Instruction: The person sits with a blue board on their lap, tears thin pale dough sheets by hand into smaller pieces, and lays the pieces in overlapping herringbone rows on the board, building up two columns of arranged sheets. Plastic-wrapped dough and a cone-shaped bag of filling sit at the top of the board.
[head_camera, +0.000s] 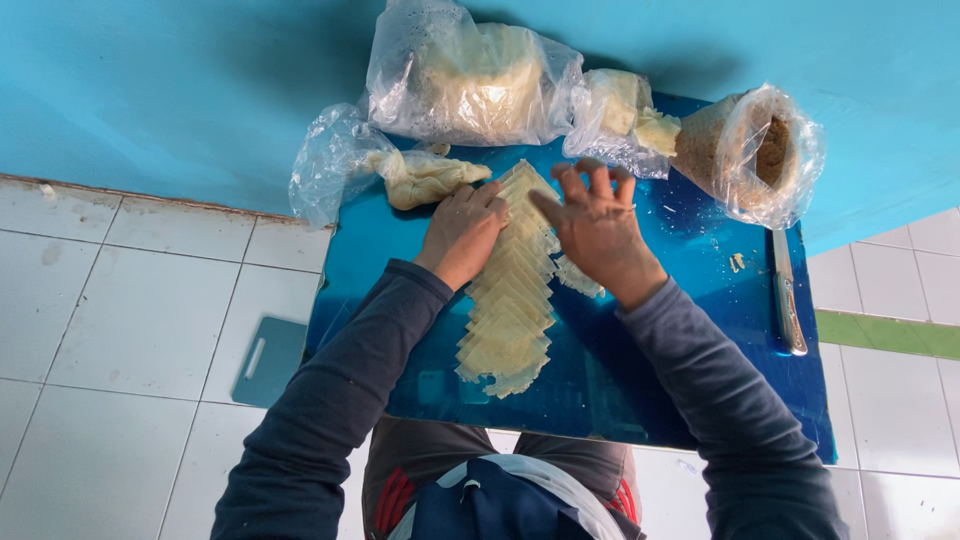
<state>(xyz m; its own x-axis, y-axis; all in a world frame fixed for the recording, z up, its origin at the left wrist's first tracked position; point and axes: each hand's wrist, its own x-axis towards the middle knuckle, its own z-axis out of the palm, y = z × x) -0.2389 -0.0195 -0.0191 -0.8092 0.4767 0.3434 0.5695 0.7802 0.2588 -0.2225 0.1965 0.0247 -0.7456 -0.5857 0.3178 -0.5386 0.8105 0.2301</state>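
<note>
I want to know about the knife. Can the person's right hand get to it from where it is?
Probably yes. The knife lies uncovered on the blue board, off to the right of the right hand, with only bare board between them. That hand sits on the dough squares.

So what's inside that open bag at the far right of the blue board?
The open plastic bag holds a brownish, crumbly filling. How deep it goes is hidden by the crinkled plastic. A knife lies just below it.
</note>
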